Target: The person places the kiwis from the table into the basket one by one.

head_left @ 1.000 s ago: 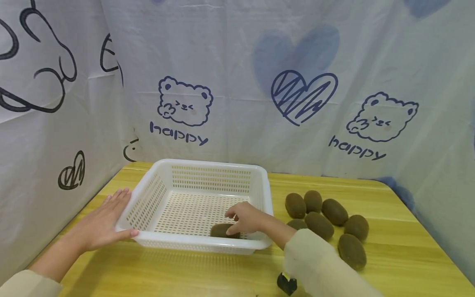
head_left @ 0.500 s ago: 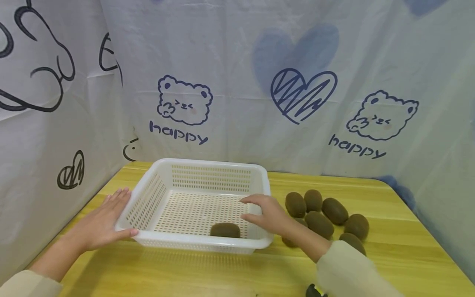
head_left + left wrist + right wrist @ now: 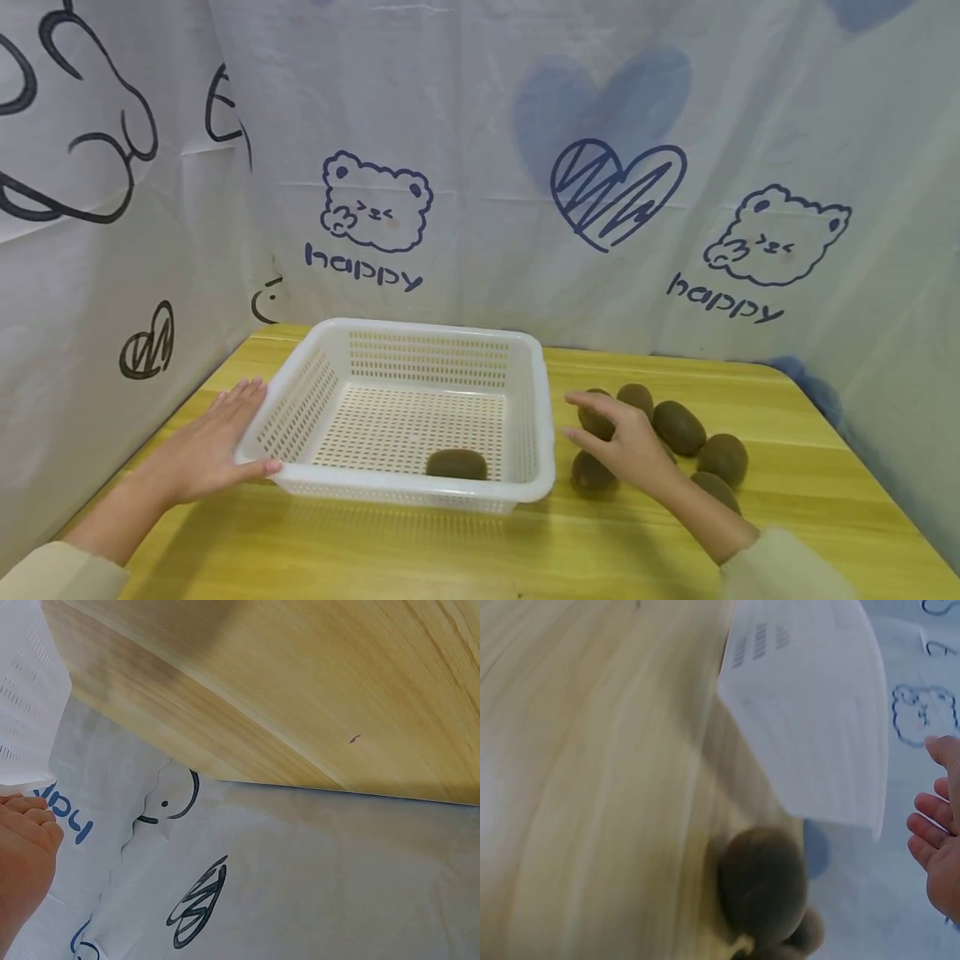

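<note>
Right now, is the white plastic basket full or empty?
Neither: the white, rectangular plastic basket holds one visible brown, oval kiwi, lying near its front, with bare slotted floor showing behind it.

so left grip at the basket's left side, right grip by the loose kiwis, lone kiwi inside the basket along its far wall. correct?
One slip: the head view shows the lone kiwi along the near wall of the basket, not the far one. The rest stands: left grip at the basket's left side, right grip by the loose kiwis.
</note>
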Motion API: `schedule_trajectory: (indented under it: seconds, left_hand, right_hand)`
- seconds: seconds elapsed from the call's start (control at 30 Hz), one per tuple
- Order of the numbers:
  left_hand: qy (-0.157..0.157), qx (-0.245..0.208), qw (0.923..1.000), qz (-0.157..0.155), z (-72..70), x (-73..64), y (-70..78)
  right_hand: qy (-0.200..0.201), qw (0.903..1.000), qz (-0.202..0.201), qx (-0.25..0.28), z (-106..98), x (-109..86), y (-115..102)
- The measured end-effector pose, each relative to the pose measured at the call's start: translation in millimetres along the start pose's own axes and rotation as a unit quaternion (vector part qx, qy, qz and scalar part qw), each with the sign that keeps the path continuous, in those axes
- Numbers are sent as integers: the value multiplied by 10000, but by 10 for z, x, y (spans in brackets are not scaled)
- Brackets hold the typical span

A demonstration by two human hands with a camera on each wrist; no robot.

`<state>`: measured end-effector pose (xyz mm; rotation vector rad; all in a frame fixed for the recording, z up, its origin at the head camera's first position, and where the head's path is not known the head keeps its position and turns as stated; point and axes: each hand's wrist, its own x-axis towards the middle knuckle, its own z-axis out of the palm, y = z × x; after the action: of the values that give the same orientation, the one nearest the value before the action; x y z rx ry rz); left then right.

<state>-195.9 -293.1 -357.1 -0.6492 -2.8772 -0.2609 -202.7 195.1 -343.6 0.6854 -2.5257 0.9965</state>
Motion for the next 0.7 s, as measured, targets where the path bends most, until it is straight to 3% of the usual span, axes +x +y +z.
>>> schedule_trajectory:
  seconds: [0.33, 0.7]
  left_hand:
    - [59, -35, 10000, 15, 8, 6, -12]
    - [15, -62, 10000, -15, -2, 17, -4]
  right_hand:
    - [-29, 9985, 535, 75, -83, -240, 282]
    - [-465, 9918, 1073, 512, -56, -387, 534]
